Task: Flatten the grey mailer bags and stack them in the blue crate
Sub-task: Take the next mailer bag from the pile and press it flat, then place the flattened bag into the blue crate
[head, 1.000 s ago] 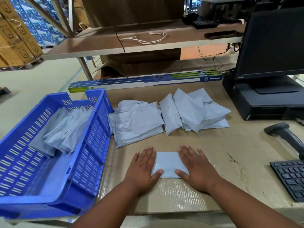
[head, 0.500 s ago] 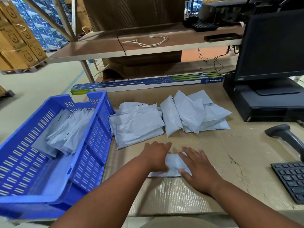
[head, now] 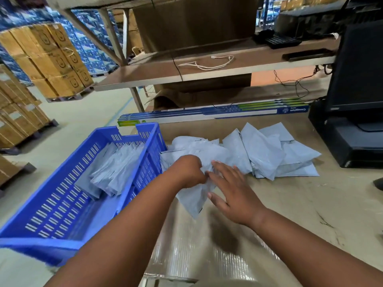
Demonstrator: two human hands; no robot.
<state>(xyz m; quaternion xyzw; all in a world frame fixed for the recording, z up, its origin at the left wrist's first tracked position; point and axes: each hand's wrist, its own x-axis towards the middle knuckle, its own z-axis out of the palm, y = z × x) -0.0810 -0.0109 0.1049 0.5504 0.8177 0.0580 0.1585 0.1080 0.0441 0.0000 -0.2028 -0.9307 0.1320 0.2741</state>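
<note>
Head view. Table (head: 290,204), cardboard-topped. Blue crate (head: 62,206), slotted walls, at the table's left edge; holds a leaning row of grey mailer bags (head: 116,172) along its far side. Loose pile of mailers (head: 269,154) at mid-table, toward the far edge, crumpled and overlapping. One mailer (head: 194,197), creased and lifted off the table near the crate's right wall: left hand (head: 186,170) fisted on its upper edge; right hand (head: 234,191) flat-fingered against it.
</note>
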